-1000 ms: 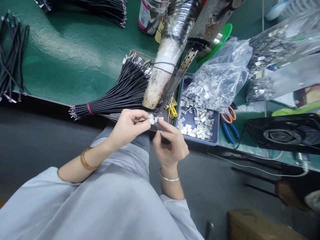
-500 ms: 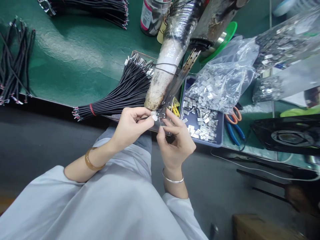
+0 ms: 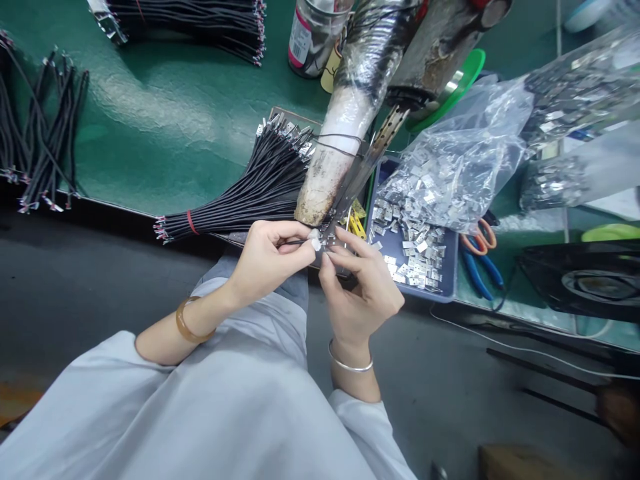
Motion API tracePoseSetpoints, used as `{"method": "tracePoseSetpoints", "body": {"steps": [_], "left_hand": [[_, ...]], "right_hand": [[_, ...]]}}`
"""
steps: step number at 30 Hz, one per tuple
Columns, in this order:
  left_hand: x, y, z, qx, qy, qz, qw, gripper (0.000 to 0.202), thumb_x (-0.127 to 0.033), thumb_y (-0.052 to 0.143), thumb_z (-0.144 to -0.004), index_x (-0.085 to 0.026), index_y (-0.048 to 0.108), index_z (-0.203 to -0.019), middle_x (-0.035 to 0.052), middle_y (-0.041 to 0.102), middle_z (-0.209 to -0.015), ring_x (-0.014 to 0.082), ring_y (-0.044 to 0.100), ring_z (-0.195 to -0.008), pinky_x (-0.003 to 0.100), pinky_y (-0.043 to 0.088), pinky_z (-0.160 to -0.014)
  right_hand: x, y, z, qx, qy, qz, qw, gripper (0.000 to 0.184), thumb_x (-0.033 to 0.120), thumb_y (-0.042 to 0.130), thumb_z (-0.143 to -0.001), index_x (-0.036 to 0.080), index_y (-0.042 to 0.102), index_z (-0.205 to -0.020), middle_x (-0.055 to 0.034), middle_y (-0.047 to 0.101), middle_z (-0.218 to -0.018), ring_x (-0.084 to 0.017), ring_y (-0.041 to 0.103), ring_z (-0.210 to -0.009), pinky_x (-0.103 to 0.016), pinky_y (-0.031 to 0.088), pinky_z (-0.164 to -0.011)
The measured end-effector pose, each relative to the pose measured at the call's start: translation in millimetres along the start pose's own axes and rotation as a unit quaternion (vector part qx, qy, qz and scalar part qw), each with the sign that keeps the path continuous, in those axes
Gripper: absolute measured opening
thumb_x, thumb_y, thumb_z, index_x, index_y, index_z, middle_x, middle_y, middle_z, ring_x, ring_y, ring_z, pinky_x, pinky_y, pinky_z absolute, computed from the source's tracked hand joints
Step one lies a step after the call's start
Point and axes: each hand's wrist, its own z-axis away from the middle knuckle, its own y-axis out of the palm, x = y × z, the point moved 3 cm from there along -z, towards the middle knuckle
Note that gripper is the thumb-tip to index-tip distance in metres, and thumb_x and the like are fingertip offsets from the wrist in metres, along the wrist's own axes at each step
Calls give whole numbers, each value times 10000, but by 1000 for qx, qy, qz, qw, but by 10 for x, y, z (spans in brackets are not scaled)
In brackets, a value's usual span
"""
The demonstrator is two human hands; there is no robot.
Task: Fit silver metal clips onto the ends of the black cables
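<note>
My left hand (image 3: 267, 257) is closed in a pinch on a thin black wire, its taped fingertip pressed to a small metal clip (image 3: 327, 241). My right hand (image 3: 363, 287) meets it from the right, fingers pinched on the same clip and a thin wire. Both hands hover at the bench edge, just below the lower end of a plastic-wrapped soldering tool (image 3: 340, 153). A tied bundle of black wires (image 3: 245, 193) lies immediately left of the hands. A blue tray (image 3: 447, 280) of loose metal clips sits to the right.
A clear bag of metal clips (image 3: 460, 167) spills into the tray. More wire bundles lie at the far left (image 3: 45, 147) and top (image 3: 200, 23). Scissors and blue-handled pliers (image 3: 480, 257), a green spool (image 3: 463, 77), a can (image 3: 313, 33) and a black fan (image 3: 595, 280) stand around.
Both hands have drifted slightly up and right toward the tip of the wrapped tool. My right fingers have closed in tighter on the clip.
</note>
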Motion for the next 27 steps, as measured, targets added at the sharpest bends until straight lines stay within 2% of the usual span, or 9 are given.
{"method": "tracePoseSetpoints", "body": {"steps": [7,13,18,23,27], "left_hand": [[8,10,-24,37,-32,13,999,171,-262,675,-690,-125,749,-617,7,605,-586,74,417,-540,189,316,-476],[34,7,-6,25,-27,10,999,168,-252,668,-722,-127,751,-647,3,599,-584,76,433,-536,195,347,-488],[12,8,-2,14,-21,11,1000,168,-285,677,-714,-138,744,-669,-7,568,-568,82,444,-539,193,368,-489],[4,23,0,40,-33,32,998,159,-276,669,-701,-138,723,-643,-12,584,-579,68,432,-530,177,347,-474],[23,26,-1,40,-30,43,998,144,-258,660,-700,-139,701,-630,-26,555,-562,60,403,-519,179,339,-480]], "right_hand": [[-54,-10,72,7,40,-19,999,123,127,700,-900,233,638,-893,-42,813,-1056,-196,799,-969,-312,668,-781],[-32,-2,17,9,19,10,1000,136,109,724,-888,233,675,-909,-29,819,-1027,-185,799,-943,-293,654,-770],[3,-10,-3,-5,-8,22,1000,153,117,733,-883,255,694,-935,-20,813,-1053,-196,795,-964,-340,663,-848],[16,-30,39,1,-20,40,999,162,110,715,-883,254,642,-895,-25,818,-1012,-179,801,-883,-302,671,-752],[9,-29,48,8,-18,27,999,155,106,706,-889,242,634,-906,-35,818,-1013,-182,804,-914,-296,665,-772]]}}
